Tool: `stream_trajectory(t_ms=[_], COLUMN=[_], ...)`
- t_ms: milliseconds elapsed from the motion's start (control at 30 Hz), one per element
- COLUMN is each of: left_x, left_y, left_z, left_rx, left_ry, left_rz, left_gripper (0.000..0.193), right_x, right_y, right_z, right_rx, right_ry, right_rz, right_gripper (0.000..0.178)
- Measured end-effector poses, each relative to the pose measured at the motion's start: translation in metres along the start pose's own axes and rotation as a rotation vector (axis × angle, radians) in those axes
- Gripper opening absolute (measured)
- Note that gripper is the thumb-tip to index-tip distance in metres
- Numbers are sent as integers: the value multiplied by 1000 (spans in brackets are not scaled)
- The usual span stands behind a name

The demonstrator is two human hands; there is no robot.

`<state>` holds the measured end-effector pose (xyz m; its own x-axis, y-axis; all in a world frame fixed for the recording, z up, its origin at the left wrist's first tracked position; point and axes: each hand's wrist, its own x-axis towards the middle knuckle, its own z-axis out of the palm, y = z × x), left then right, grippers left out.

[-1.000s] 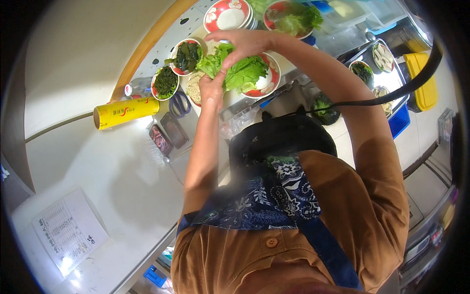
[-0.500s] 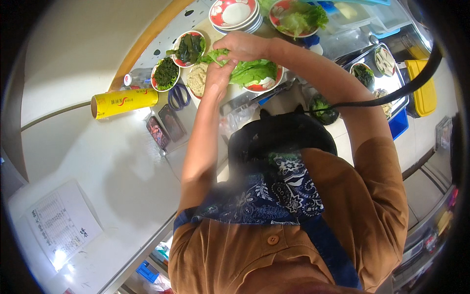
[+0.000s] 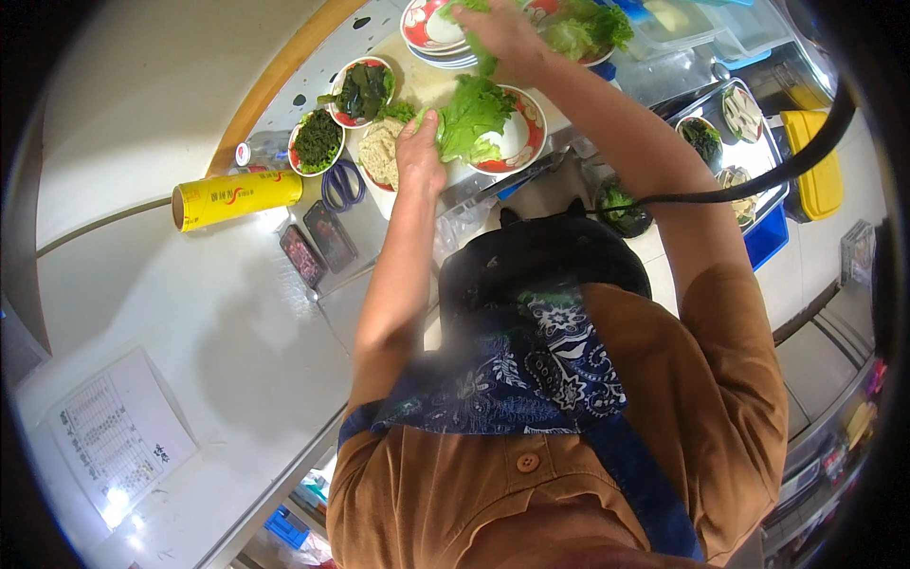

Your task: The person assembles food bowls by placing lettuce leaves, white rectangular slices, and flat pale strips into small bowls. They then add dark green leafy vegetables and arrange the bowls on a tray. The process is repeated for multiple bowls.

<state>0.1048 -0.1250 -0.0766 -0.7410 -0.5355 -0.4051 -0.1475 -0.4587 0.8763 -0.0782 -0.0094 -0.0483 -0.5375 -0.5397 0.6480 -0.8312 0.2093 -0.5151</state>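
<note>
My left hand (image 3: pixel 420 155) is closed at the edge of a green lettuce leaf (image 3: pixel 474 112), its thumb on top and its other fingers mostly hidden. The leaf spreads partly over a red-and-white bowl (image 3: pixel 533 135). My right hand (image 3: pixel 505 40) pinches another piece of lettuce (image 3: pixel 482 52) beside a stack of red-and-white bowls (image 3: pixel 413 35) at the back. Left of my left hand stands a bowl of pale, crumbly food (image 3: pixel 379 155). Behind it are a bowl of dark green leafy strips (image 3: pixel 364 93) and a bowl of chopped greens (image 3: pixel 318 142).
A bowl of lettuce (image 3: pixel 580 40) stands back right. At left lie a yellow roll box (image 3: pixel 237 200), purple-handled scissors (image 3: pixel 343 187), two phones (image 3: pixel 330 235) and a printed sheet (image 3: pixel 121 434). A tray (image 3: pixel 770 194) of filled bowls and a yellow lid (image 3: pixel 813 166) are at right.
My hands have come apart. The right one has moved up and away with a piece of lettuce, toward the bowl stack; more of the red-and-white bowl's inside shows.
</note>
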Motion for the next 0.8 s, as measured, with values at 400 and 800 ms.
stream_trajectory(t_ms=[400,800], left_x=[-2,1], left_y=[7,1], left_z=[-12,-24], left_rx=[-294,-410], left_ry=[-77,-277], left_rz=[-179,-65], left_gripper=[28,42], right_x=[-17,-61], right_y=[-17,-1], right_z=[-68,-93], right_rx=[523,443], right_ry=[-181,-188], right_rz=[1053,689], right_gripper=[18,40])
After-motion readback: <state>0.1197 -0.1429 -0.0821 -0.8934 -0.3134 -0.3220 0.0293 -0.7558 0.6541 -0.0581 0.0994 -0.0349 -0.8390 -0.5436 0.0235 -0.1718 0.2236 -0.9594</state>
